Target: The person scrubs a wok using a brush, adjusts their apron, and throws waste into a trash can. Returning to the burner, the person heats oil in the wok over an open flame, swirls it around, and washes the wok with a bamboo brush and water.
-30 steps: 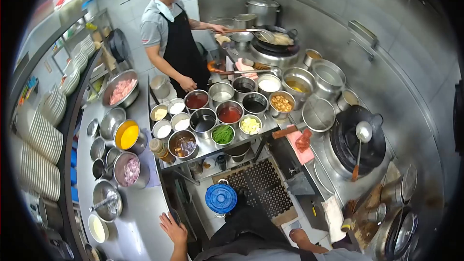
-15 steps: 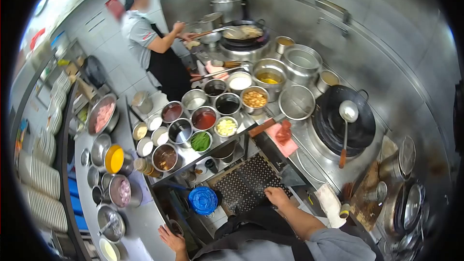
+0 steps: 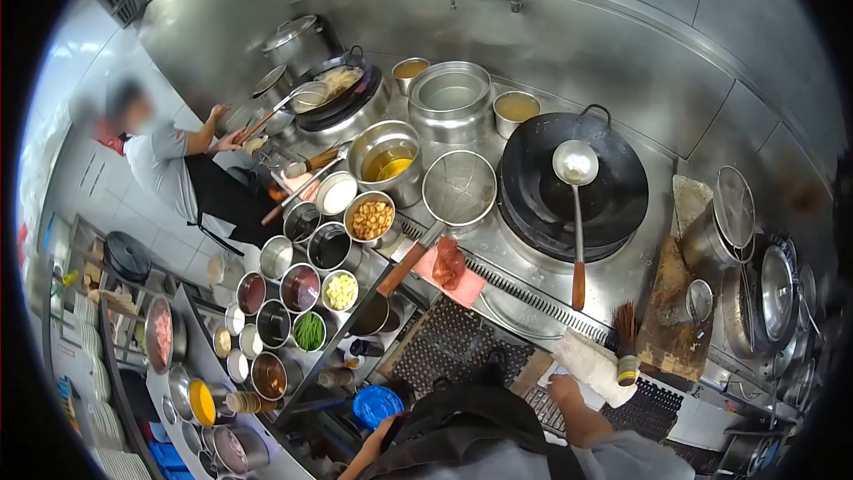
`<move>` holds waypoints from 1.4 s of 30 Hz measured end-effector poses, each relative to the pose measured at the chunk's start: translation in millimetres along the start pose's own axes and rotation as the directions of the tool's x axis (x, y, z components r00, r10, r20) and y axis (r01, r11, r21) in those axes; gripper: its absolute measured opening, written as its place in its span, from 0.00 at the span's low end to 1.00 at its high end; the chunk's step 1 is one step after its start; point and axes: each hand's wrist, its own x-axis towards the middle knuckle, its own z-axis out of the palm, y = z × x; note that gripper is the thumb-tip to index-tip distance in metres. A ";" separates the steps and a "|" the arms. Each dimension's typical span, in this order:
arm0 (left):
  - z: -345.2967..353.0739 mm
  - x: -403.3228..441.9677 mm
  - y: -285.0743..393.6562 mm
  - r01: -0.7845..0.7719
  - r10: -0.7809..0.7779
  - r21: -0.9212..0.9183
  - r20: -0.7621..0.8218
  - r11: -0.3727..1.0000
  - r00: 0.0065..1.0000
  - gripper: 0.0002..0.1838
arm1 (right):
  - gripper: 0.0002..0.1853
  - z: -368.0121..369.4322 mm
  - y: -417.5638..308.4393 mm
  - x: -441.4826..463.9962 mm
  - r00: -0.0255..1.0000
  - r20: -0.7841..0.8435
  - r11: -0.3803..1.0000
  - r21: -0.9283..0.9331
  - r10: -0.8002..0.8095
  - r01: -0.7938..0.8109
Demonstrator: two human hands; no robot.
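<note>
White towel (image 3: 588, 364) is lying along the front edge of the stove counter (image 3: 626, 277), right by your right hand (image 3: 567, 393). Its long axis slants from upper left to lower right in your view, so the nearer end points off to your right. The bristle brush (image 3: 626, 338) sits at that end (bristles facing away from you, btw). Can't tell if your right hand is gripping or even touching the towel. Your left hand (image 3: 377, 443) is beside the blue-topped pot (image 3: 377, 407), fingers mostly hidden, so can't tell its grip either.

Two stovetop woks (image 3: 613, 191), one white towel (image 3: 593, 370)
</note>
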 end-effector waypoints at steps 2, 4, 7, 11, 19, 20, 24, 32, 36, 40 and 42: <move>-2.2 20.9 -1.8 -0.075 0.077 -0.018 0.122 0.997 0.990 0.22 | 0.13 34.4 23.0 22.7 0.978 -0.031 0.977 0.065 0.206 -0.204; -18.2 34.1 -7.2 -0.137 0.067 0.366 0.200 0.921 0.978 0.23 | 0.13 35.0 13.7 8.6 0.637 -0.047 0.591 0.431 0.769 -0.682; -52.8 56.6 -16.5 -0.123 -0.046 0.544 0.288 0.830 0.957 0.24 | 0.16 107.8 47.2 39.3 0.596 -0.183 0.600 0.480 0.782 -0.639; -52.9 86.1 -67.1 -0.132 -0.110 0.816 0.232 0.563 0.966 0.24 | 0.28 91.5 61.6 76.7 0.814 -0.338 0.881 0.185 0.473 -0.435; -97.1 18.6 -37.6 0.205 -0.269 0.517 0.051 0.831 0.962 0.23 | 0.18 159.3 96.8 110.4 0.683 -0.375 0.731 0.588 0.626 -0.347; -100.4 17.3 -41.0 0.204 -0.260 0.548 0.026 0.811 0.965 0.23 | 0.17 156.5 91.2 104.3 0.653 -0.380 0.724 0.565 0.655 -0.397; -97.8 19.6 -24.3 0.164 -0.213 0.543 0.028 0.823 0.977 0.23 | 0.14 154.8 87.2 49.7 0.668 -0.474 0.819 0.310 0.574 -0.483; -73.3 142.3 131.9 -0.128 0.249 0.482 -0.196 0.867 0.949 0.17 | 0.14 -115.0 -42.3 -32.6 0.819 -0.315 0.200 0.948 0.480 0.247; -71.5 179.0 275.9 -0.473 0.500 0.191 -0.497 0.860 0.709 0.13 | 0.18 -195.0 -70.3 37.1 0.817 -0.405 0.136 0.913 0.411 0.384; -85.2 200.0 349.9 -0.539 0.615 0.331 -0.594 0.774 0.518 0.19 | 0.23 -203.2 -78.9 57.8 0.940 -0.228 -0.113 0.958 0.253 0.262; -83.3 215.0 352.3 -0.511 0.594 0.329 -0.602 0.794 0.534 0.23 | 0.23 -209.1 -85.9 46.0 0.956 -0.131 -0.170 0.969 0.263 0.180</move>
